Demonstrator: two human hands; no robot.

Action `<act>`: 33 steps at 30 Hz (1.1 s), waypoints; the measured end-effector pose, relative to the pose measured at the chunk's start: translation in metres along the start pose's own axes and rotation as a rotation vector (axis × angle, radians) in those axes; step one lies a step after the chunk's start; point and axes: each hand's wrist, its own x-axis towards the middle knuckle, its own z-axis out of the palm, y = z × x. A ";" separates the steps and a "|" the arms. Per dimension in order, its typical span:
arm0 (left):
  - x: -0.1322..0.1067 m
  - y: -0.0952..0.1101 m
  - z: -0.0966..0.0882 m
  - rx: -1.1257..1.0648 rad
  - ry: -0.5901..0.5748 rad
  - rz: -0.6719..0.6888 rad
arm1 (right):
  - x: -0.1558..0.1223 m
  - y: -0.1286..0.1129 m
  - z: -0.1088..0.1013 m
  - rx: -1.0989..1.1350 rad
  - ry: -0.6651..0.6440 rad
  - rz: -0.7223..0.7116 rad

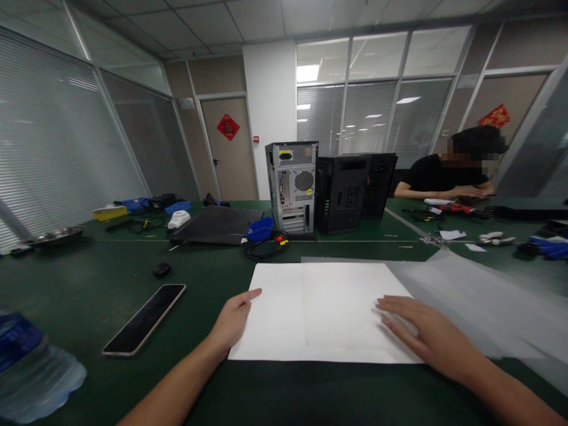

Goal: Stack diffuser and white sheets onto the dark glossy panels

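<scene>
A white sheet of paper (276, 313) lies flat on the green table in front of me. A thin translucent sheet (341, 307) covers much of its right part. At the paper's left edge is my left hand (233, 319), closed on it with the thumb on top; the other fingers are mostly hidden. My right hand (419, 328) is open, fingers stretched out, over the right side of the paper; whether the fingertips press on it I cannot tell. More translucent sheeting (483, 302) spreads across the table to the right, partly behind my right hand.
A phone (144, 319), a black round object (161, 270) and a water bottle (35, 367) are on the left. Computer cases (293, 186) stand beyond the paper, near a blue-handled cable (260, 231). A person (448, 171) sits at the far right near tools.
</scene>
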 end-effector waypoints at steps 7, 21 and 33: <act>-0.002 0.001 -0.001 0.028 0.024 0.028 | -0.001 0.031 0.003 -0.030 -0.005 0.159; 0.000 0.003 -0.001 0.050 0.074 0.082 | 0.000 0.016 0.004 0.150 -0.043 0.072; -0.001 0.002 0.001 0.024 0.015 0.056 | 0.000 -0.015 -0.004 0.169 -0.159 -0.069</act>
